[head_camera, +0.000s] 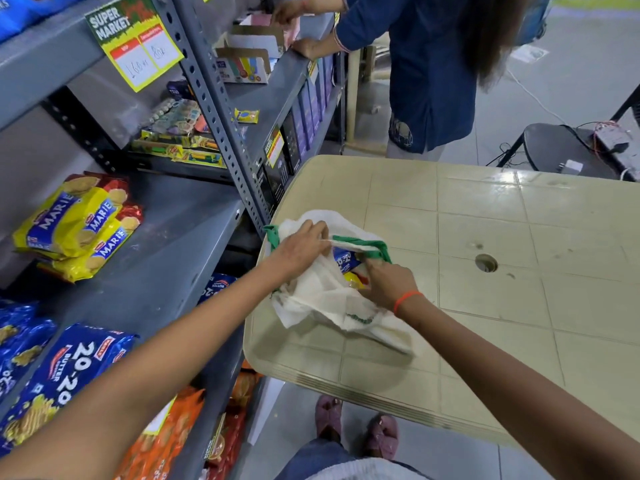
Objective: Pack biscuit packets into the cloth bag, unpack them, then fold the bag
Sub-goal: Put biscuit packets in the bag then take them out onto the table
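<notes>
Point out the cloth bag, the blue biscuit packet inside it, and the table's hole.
cloth bag point(322, 299): head view, on its white side fabric.
blue biscuit packet point(343, 260): head view, on the printed face showing in the bag's mouth.
table's hole point(486, 263): head view, at its centre.

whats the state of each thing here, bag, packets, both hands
cloth bag: on the table, mouth held open, crumpled
blue biscuit packet: inside the bag, partly showing
left hand: gripping the bag's rim
right hand: reaching into the mouth; grip hidden
Marie packets: stacked on the shelf
</notes>
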A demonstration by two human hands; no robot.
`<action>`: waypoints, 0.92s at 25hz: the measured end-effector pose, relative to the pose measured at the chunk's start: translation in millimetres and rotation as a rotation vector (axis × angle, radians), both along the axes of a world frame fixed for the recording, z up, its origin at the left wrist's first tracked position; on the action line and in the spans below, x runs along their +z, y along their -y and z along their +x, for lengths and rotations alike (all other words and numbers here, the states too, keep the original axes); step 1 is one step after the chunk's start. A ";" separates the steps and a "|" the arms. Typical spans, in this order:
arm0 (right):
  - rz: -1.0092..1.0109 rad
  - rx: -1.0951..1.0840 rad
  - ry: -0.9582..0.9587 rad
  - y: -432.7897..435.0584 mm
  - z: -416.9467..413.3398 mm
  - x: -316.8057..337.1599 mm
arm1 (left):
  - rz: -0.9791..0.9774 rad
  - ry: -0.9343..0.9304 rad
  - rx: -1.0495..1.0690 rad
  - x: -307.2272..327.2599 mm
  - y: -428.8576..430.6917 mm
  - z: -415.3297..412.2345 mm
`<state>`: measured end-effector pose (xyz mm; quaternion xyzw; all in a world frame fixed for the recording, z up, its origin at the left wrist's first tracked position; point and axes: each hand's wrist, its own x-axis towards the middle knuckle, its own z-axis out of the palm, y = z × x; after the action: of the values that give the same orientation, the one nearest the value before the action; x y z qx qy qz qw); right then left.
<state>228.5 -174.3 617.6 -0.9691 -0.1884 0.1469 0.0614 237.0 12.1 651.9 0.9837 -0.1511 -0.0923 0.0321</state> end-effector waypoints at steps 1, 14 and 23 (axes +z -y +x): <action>-0.087 -0.034 -0.050 10.5 4.3 3.1 | -0.002 -0.019 0.032 2.4 -6.9 4.0; 0.075 -0.014 -0.075 -9.5 2.3 -19.5 | 0.242 0.180 -0.190 -16.4 22.4 -5.3; -0.240 -0.056 -0.231 42.9 15.6 -39.6 | 0.666 -0.413 0.136 6.0 -29.7 -20.1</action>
<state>244.1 -217.2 578.0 -0.9509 -0.1343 0.2771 -0.0297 216.9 41.9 657.9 0.9089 -0.0377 -0.3296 -0.2528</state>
